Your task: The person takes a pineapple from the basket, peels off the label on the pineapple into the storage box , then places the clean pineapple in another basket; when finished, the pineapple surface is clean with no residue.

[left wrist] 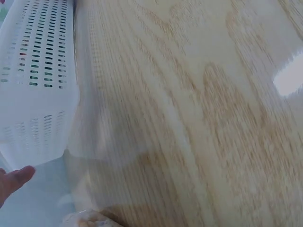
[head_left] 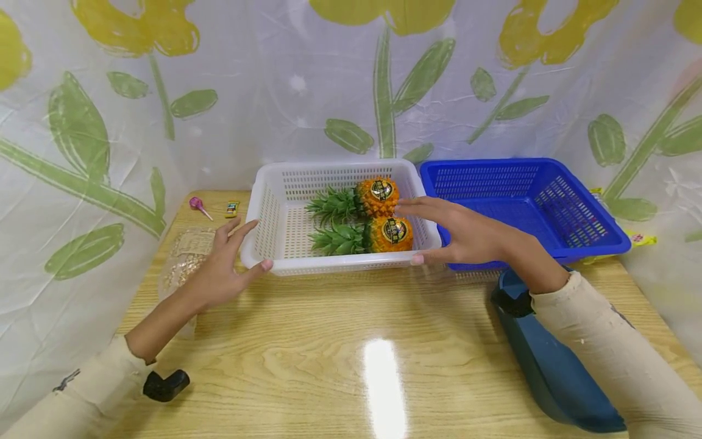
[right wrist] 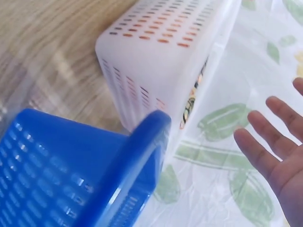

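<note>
White basket (head_left: pixel 340 263): standing toward the back of the bench (head_left: pixel 296 353), its pale walls showing rows of slots. Inside, at the right end, two pineapples are lying side by side: a rear pineapple (head_left: pixel 377 198) and a front pineapple (head_left: pixel 388 236), both orange and knobbly, each bearing a dark round label, their green crowns pointing left.

I am seeing my left hand (head_left: pixel 225 265) hovering by the left front corner, fingers loosely spread, thumb reaching toward the rim, holding nothing. My right hand (head_left: pixel 457 228) is extending over the right end, fingers straight, thumb held apart along the front rim, likewise gripping nothing. I cannot tell whether either thumb is touching the rim; in the right wrist view the fingers are standing clear of the basket.

A blue basket (head_left: pixel 493 216) is sitting just beside the white one, partly behind the right hand. A dark teal curved object (head_left: pixel 565 378) is lying under the right forearm. To the left, a clear bag (head_left: pixel 189 253), a lollipop (head_left: pixel 195 203) and a small yellow packet (head_left: pixel 231 210) are resting.
</note>
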Motion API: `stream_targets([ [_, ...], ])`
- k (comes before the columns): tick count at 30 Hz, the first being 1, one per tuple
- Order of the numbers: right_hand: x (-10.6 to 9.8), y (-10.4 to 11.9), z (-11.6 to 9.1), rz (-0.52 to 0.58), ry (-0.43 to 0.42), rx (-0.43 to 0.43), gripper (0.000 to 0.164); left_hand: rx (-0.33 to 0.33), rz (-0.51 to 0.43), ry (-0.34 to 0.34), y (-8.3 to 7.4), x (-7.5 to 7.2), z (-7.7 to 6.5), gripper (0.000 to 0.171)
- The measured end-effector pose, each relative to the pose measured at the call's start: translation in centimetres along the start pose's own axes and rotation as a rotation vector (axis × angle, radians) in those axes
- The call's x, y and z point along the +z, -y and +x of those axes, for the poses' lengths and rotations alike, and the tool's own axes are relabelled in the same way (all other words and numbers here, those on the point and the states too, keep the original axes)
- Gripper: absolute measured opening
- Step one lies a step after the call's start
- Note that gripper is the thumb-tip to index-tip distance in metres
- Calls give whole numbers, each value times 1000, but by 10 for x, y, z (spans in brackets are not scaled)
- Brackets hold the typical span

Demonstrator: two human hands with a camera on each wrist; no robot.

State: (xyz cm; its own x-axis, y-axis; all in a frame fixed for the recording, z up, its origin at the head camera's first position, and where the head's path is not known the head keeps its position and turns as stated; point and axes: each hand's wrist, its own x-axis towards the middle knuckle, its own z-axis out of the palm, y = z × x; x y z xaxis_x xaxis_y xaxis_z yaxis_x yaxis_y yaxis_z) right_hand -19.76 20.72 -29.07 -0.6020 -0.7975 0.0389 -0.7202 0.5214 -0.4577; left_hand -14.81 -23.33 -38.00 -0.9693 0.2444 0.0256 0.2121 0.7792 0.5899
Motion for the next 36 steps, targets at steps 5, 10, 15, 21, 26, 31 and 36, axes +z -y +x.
stream_targets([
  [5, -9, -6, 10, 44, 9, 67, 74, 5, -60, 30, 3, 2, 3, 89],
  [10, -19, -12, 20, 90, 15, 133, 73, 26, -276, 80, 5, 5, 7, 91],
  [15, -27, -22, 33, 144, 31, 198, 69, 4, -425, 124, 4, 7, 8, 93],
  [21, -36, -32, 51, 161, 38, 232, 65, -45, -466, 126, 0, 6, 9, 94],
  [26, -39, -41, 67, 170, 71, 255, 67, -58, -494, 123, -1, 6, 9, 92],
  [31, -40, -52, 82, 184, 96, 272, 66, -55, -502, 121, -1, 7, 10, 91],
  [36, -40, -67, 96, 206, 107, 316, 67, -46, -519, 127, 1, 8, 10, 91],
])
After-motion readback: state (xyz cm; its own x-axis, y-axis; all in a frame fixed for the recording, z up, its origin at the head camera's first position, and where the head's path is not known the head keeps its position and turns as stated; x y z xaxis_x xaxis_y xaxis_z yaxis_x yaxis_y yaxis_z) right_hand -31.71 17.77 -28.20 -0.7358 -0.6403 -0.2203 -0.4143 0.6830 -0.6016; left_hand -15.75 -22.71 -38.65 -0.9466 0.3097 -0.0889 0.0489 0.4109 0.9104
